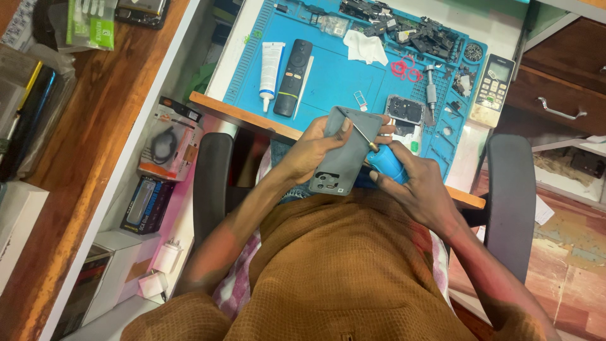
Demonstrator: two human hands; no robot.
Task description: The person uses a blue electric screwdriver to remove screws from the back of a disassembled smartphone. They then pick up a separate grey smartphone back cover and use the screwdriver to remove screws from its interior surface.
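We grip one grey phone back cover (344, 151) in our left hand (309, 151), fingers wrapped round its edge, above our lap in front of the desk. Our right hand (413, 186) is closed on one blue-handled screwdriver (379, 156), its tip touching the cover. On the blue repair mat (334, 79) lie one black remote (294, 76), one white tube (271, 66), one white remote (492, 88) and one opened phone (404, 112). A wooden counter (95, 139) runs alongside on one side, and two chair armrests flank us.
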